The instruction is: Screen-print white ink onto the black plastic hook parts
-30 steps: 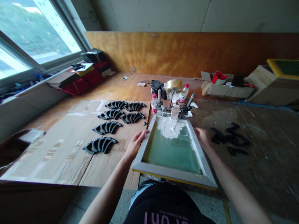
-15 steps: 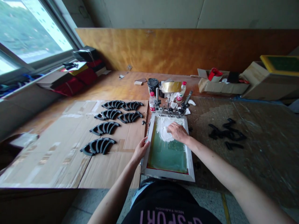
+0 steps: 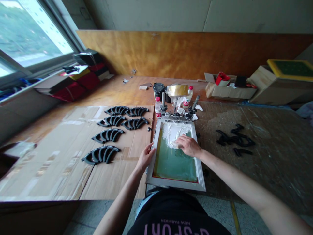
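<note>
A metal-framed screen [image 3: 201, 176] with a green mesh lies flat, its far end fixed in a clamp [image 3: 176, 117]. White paste [image 3: 171, 132] is spread over the far part of the mesh. My left hand [image 3: 146, 156] grips the left side of the frame. On the mesh, at the near edge of the paste, my right hand [image 3: 188, 146] is closed around something small and pale, mostly hidden by the fingers.
Curved black parts [image 3: 101, 154] lie in rows on cardboard [image 3: 61, 147] at the left. More black pieces [image 3: 234, 139] are piled at the right. Behind the clamp stand bottles [image 3: 158, 107], a dark tub [image 3: 158, 90] and a tape roll [image 3: 178, 90]. Boxes [image 3: 230, 93] sit back right.
My right hand has moved nearer to me and slightly right across the mesh. The paste patch has changed shape, with green mesh showing at its right. My left hand stays on the frame.
</note>
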Demonstrator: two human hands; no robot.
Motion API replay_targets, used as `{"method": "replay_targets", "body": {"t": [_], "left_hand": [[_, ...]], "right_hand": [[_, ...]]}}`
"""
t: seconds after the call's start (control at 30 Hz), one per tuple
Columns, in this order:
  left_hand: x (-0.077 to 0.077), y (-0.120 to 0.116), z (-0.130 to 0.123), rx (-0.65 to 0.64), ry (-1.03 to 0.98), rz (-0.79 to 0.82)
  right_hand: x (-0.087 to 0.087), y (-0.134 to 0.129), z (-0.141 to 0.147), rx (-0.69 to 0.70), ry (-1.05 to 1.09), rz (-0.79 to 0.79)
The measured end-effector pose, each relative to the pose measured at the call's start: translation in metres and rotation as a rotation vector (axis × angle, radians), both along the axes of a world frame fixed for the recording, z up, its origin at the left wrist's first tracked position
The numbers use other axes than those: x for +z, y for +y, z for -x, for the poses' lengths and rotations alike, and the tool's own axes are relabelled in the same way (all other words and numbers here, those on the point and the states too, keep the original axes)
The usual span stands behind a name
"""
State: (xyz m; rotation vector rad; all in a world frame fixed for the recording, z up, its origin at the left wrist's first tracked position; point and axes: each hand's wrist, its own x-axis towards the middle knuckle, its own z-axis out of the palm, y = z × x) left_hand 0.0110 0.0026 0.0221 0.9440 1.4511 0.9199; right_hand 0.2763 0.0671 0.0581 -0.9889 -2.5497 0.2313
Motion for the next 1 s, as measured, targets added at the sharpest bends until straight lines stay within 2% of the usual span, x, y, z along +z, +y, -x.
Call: {"method": "replay_targets", "body": {"t": [0.07,0.17,0.23,0.3,0.37,0.43,0.5,0.57,0.63,0.7,0.8,0.87,0.93,1.0], "left_hand": [[0.011,-0.001,0.001,-0.006,-0.003,0.012],[0.037,-0.001,0.004,-0.023,-0.013,-0.015],[0.059,0.002,0.006,-0.025,-0.029,-0.052],[0.082,0.010,0.006,-0.020,-0.070,-0.076],[0.105,0.023,0.000,0.019,-0.148,-0.170],[0.124,0.039,-0.008,0.069,-0.227,-0.325],[0.138,0.055,-0.017,0.100,-0.290,-0.401],[0.143,0.065,-0.024,0.134,-0.328,-0.387],[0.133,0.064,-0.031,0.214,-0.357,-0.376],[0.110,0.050,-0.041,0.219,-0.369,-0.253],[0.063,0.018,-0.064,0.017,-0.373,0.188],[0.035,0.000,-0.079,-0.042,-0.430,0.335],[0.017,-0.006,-0.082,0.002,-0.439,0.343],[0.007,0.001,-0.068,0.060,-0.319,0.283]], "right_hand": [[0.013,0.019,0.004,-0.081,0.044,0.027],[0.034,0.063,0.006,-0.268,0.076,0.020],[0.043,0.088,-0.007,-0.405,0.093,0.005],[0.042,0.101,-0.033,-0.580,0.171,-0.014],[0.030,0.097,-0.062,-0.734,0.261,-0.011],[0.010,0.082,-0.082,-0.784,0.292,0.018],[-0.013,0.060,-0.083,-0.726,0.276,0.057],[-0.033,0.040,-0.068,-0.584,0.220,0.089],[-0.043,0.026,-0.047,-0.444,0.123,0.106],[-0.043,0.014,-0.027,-0.378,0.032,0.118],[-0.029,-0.010,0.002,-0.395,0.028,0.087],[-0.021,-0.030,0.022,-0.324,0.042,0.011],[-0.018,-0.046,0.032,-0.152,0.034,-0.046],[-0.022,-0.050,0.021,-0.067,0.065,-0.045]]}}
